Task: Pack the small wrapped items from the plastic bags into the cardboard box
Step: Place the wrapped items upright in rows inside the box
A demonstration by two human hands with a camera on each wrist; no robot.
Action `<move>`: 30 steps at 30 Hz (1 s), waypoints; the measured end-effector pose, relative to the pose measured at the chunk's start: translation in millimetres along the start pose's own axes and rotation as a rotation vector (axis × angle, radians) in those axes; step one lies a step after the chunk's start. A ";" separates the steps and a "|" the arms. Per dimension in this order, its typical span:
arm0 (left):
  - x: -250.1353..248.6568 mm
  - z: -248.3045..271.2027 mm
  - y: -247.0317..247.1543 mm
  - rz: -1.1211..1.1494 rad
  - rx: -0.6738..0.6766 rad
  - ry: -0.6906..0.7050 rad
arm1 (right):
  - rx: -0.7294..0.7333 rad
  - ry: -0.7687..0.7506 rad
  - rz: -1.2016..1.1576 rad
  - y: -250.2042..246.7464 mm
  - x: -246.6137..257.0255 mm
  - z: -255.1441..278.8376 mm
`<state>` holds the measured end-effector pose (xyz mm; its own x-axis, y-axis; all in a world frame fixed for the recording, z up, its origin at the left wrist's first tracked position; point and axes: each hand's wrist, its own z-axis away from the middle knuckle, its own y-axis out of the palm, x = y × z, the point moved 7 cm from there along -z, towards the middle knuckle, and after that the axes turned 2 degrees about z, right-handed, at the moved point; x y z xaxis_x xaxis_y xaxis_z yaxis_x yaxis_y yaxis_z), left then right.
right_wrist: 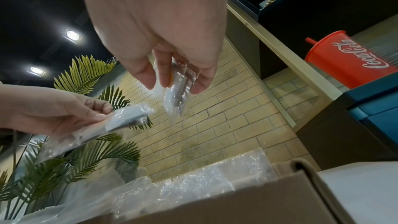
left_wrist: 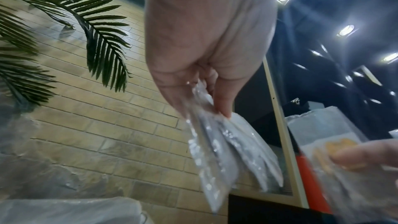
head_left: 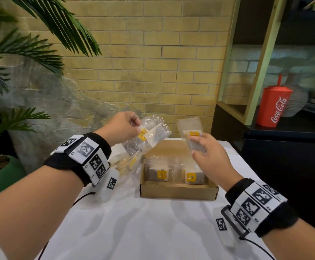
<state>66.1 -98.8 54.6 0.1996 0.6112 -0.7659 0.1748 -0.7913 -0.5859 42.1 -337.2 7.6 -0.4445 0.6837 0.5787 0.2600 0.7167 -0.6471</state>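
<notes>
Packing partly done — two wrapped items (head_left: pixel 175 173) with yellow labels already lie side by side in the open cardboard box (head_left: pixel 177 192), space left at the box's far end. Right hand (head_left: pixel 210 158) pinches another wrapped item (head_left: pixel 191 134), held up over the box's far right, not yet placed. Left hand (head_left: pixel 123 126) pinches a clear plastic bag (head_left: pixel 149 136) with an item inside, above the box's far left corner. More bagged items (head_left: pixel 128 162) sit left of the box, so several remain. White-covered counter (head_left: pixel 153 231); yellow brick wall behind, palm plant (head_left: pixel 21 44) left, dark shelf with a red cup (head_left: pixel 273 107) right.
</notes>
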 end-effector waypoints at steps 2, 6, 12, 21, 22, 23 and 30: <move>-8.4 1.9 3.4 0.035 0.024 0.026 | 0.009 -0.003 0.026 2.3 0.5 0.0; -22.8 6.6 12.5 0.121 0.072 0.045 | 0.019 -0.047 0.105 3.3 7.3 2.8; -29.1 10.1 36.3 0.290 0.218 -0.023 | -0.177 -0.378 0.319 2.1 26.6 4.0; -19.7 9.0 62.3 0.394 0.241 -0.105 | -0.243 -0.372 0.108 -12.9 28.9 0.8; -17.8 9.1 63.6 0.420 0.229 -0.116 | -0.232 -0.330 0.072 -13.5 24.7 0.2; -15.1 8.7 64.5 0.441 0.210 -0.126 | -0.222 -0.279 0.035 -15.2 21.2 -0.8; 2.4 4.5 55.6 0.482 -0.010 -0.141 | -0.231 0.218 -0.278 -24.5 -23.3 -8.3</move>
<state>71.9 -141.3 19.0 0.1280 0.1675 -0.9775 0.1045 -0.9824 -0.1546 53.1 -369.5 14.0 -0.3396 0.4553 0.8230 0.3522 0.8729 -0.3376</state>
